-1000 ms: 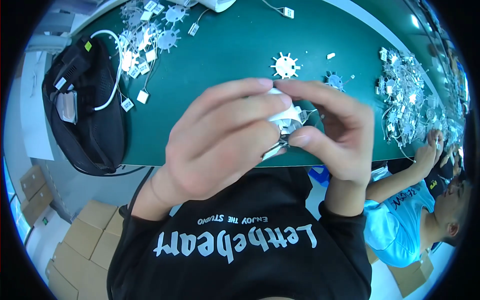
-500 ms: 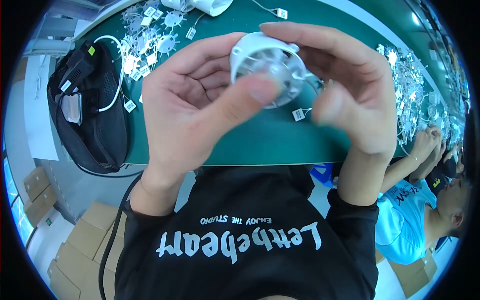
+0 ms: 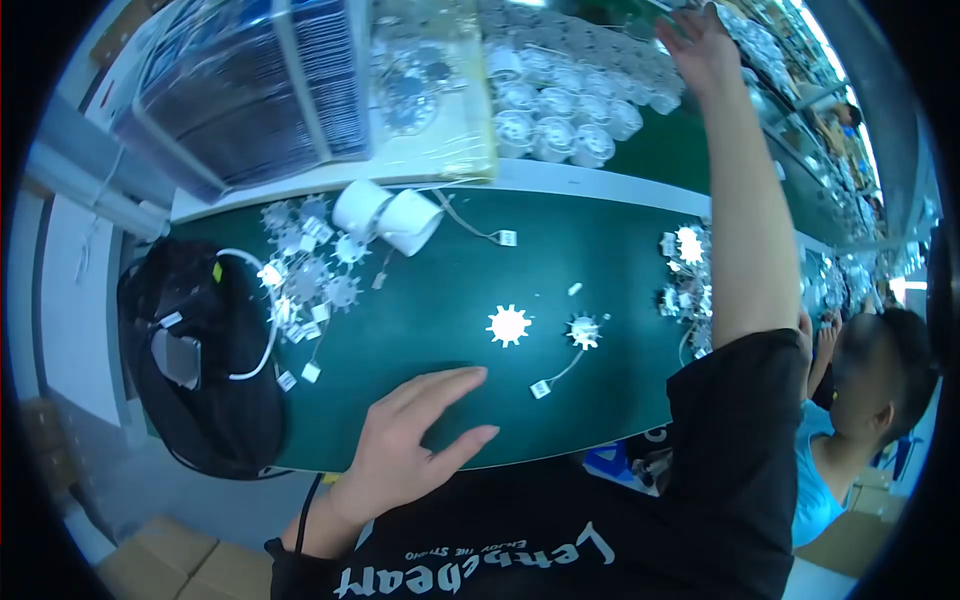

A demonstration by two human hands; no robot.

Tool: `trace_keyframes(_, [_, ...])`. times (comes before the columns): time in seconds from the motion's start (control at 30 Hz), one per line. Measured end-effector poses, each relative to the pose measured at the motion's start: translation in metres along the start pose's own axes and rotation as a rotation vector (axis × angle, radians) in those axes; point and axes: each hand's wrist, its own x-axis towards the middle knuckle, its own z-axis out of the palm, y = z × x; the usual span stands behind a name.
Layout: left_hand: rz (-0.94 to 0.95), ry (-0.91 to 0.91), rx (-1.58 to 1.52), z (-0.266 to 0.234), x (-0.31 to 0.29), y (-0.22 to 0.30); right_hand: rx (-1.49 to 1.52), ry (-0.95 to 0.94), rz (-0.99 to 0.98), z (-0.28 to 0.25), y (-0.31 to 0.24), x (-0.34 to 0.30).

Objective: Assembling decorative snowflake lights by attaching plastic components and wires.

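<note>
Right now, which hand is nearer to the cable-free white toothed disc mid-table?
Left. The left hand is close by the white toothed disc, on its near left, not touching; the right hand is stretched far beyond it, rightward, near the white cup-shaped housings.

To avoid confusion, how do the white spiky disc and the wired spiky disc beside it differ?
The white spiky disc looks larger than the greyish wired spiky disc. The wired disc's lead ends in a white block; the white disc shows none. Both lie on the green tabletop.
</note>
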Motion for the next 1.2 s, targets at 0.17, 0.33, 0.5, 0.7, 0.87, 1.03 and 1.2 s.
trace_keyframes(0.17, [0.151, 0.104, 0.106, 0.0, 0.009, -0.009, -1.19, -0.867, -0.462, 0.006, 0.038, -0.041])
trace_keyframes(0.33, [0.156, 0.089, 0.121, 0.003, 0.009, -0.011, -1.141, -1.411, -0.773, 0.056, 0.087, -0.204])
trace_keyframes(0.5, [0.173, 0.098, 0.121, 0.001, 0.004, -0.01, -1.32, -1.265, -0.86, 0.041, 0.092, -0.245])
trace_keyframes(0.7, [-0.008, 0.288, -0.291, 0.001, -0.002, 0.002, -1.243, -1.099, -0.863, 0.002, 0.052, -0.312])
trace_keyframes(0.87, [-0.026, 0.18, -0.351, -0.002, 0.004, -0.007, -1.177, -1.092, -0.99, -0.057, 0.077, -0.389])
trace_keyframes(1.03, [0.228, -0.052, 0.414, -0.008, 0.002, -0.011, -1.01, -0.93, -0.651, -0.086, 0.089, -0.414])
trace_keyframes(1.2, [0.162, 0.045, 0.335, -0.002, -0.004, -0.015, -1.084, -0.831, -0.435, -0.077, 0.075, -0.401])
